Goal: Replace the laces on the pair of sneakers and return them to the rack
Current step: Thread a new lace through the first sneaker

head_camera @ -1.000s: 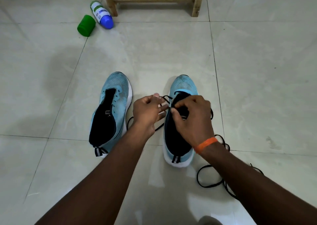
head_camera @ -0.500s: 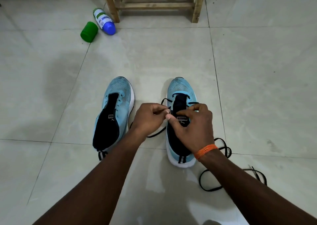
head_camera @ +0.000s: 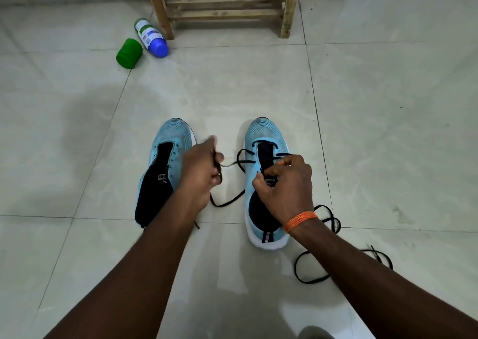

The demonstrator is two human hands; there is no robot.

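Observation:
Two light-blue sneakers stand side by side on the tiled floor, toes pointing away from me. The left sneaker (head_camera: 165, 163) has no lace in it. A black lace (head_camera: 240, 161) runs through the front eyelets of the right sneaker (head_camera: 266, 137). My left hand (head_camera: 203, 170) pinches one end of that lace between the two shoes, pulled out to the left. My right hand (head_camera: 284, 186) grips the tongue and upper of the right sneaker. The rest of the lace trails in loops (head_camera: 333, 219) on the floor to the right.
A wooden shoe rack (head_camera: 222, 5) stands at the far edge against the wall. To its left a blue-capped white bottle (head_camera: 151, 37) and a green cap (head_camera: 128, 53) lie on the floor.
My left hand has drawn the lace end out to the left, away from the right sneaker. The right hand has stayed on the shoe's tongue. The view has tilted down a little.

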